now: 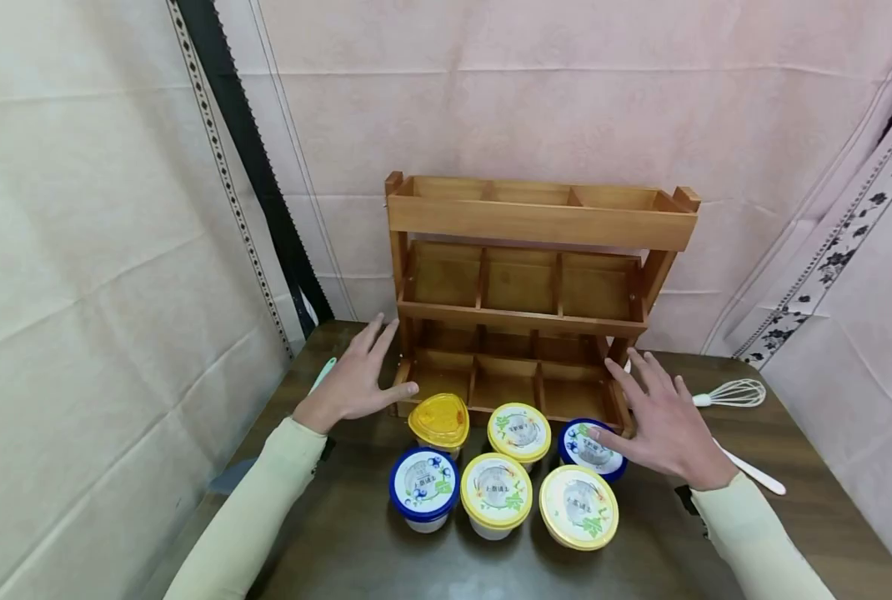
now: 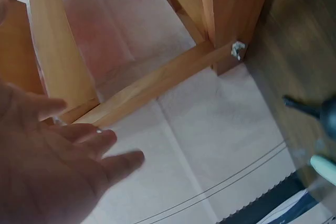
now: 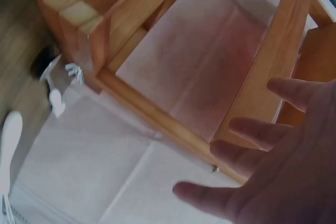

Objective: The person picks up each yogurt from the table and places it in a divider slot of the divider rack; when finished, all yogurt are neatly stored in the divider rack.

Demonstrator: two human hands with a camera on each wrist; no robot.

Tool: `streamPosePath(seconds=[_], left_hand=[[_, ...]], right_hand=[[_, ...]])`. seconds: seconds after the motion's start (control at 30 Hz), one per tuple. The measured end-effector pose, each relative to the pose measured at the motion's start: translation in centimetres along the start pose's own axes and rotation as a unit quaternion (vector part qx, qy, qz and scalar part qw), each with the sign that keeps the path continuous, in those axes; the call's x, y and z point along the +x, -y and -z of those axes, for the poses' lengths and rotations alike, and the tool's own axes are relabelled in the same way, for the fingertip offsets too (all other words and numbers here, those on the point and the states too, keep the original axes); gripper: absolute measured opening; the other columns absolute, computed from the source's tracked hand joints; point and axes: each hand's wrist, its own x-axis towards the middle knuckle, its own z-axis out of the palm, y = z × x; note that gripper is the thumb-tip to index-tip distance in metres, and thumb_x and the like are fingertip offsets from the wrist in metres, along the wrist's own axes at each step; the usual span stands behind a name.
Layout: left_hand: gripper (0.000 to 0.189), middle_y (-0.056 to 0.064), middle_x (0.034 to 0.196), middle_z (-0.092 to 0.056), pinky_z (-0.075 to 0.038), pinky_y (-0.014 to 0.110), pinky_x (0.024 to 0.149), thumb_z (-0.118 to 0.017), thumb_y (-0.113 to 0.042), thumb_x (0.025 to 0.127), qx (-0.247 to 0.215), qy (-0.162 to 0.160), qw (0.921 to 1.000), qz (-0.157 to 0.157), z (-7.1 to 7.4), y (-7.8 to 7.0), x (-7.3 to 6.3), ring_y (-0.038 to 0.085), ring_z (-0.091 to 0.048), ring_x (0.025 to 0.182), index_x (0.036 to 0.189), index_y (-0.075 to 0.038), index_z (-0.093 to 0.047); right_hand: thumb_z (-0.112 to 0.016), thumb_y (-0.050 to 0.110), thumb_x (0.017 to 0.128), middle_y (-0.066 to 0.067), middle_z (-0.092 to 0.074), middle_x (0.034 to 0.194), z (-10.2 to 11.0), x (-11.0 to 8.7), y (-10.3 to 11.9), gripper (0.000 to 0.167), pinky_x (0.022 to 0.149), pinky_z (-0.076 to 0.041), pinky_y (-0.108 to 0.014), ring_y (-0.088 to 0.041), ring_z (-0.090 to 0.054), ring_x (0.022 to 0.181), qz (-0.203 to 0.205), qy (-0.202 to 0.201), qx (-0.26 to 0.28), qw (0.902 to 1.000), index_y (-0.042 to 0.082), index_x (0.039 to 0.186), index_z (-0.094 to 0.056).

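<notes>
A wooden tiered rack (image 1: 543,221) with divided compartments stands at the back of the table. My left hand (image 1: 358,377) is by its lower left side, fingers spread and nothing in them. By the lower right side, my right hand (image 1: 659,421) has its fingers extended and is bare too; its thumb overlaps a blue-lidded tub (image 1: 584,454) in the head view. Other tubs stand in front of the rack: one with a yellow triangular lid (image 1: 440,419), a blue-lidded one (image 1: 424,483), and several with round yellow rims, including a tub (image 1: 497,493) in the front middle.
Right of the rack lie a whisk (image 1: 734,393) and a white-handled utensil (image 1: 757,473). A pale green handle (image 1: 324,372) shows behind my left hand. Light cloth curtains (image 1: 551,100) hang behind and at both sides of the dark wooden table (image 1: 371,558).
</notes>
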Motion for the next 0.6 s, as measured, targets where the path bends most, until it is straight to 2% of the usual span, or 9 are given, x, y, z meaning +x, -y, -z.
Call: streamPosePath(seconds=[0.13, 0.3, 0.6], left_hand=[[0.113, 0.015, 0.179, -0.004, -0.040, 0.068, 0.117, -0.062, -0.078, 0.091, -0.044, -0.015, 0.9987, -0.020, 0.1, 0.1, 0.8, 0.046, -0.025, 0.160, 0.172, -0.023, -0.006], [0.107, 0.015, 0.177, -0.012, -0.040, 0.066, 0.119, -0.062, -0.073, 0.095, -0.072, -0.046, 0.9957, -0.034, 0.5, 0.7, 1.8, 0.044, -0.032, 0.157, 0.172, -0.026, -0.004], [0.098, 0.018, 0.175, -0.020, -0.038, 0.063, 0.121, -0.058, -0.065, 0.101, -0.133, -0.084, 0.9869, -0.035, 0.9, 2.0, 3.5, 0.041, -0.036, 0.155, 0.172, -0.018, -0.008]], right_hand=[[-0.073, 0.075, 0.083, -0.024, -0.027, 0.171, -0.1, -0.3, 0.0, 0.108, 0.114, -0.029, -0.082, -0.054, -0.030, 0.153, 0.012, -0.006, 0.023, 0.9996, 0.019, 0.166, -0.034], [-0.074, 0.071, 0.085, -0.022, -0.030, 0.170, -0.1, -0.1, 0.1, 0.103, 0.108, -0.038, -0.081, -0.052, -0.036, 0.149, 0.023, -0.015, 0.037, 0.9990, 0.019, 0.165, -0.036], [-0.075, 0.065, 0.089, -0.020, -0.039, 0.165, -0.8, -1.1, 0.2, 0.094, 0.105, -0.047, -0.074, -0.045, -0.042, 0.146, 0.021, -0.007, 0.072, 0.9972, 0.016, 0.161, -0.042]])
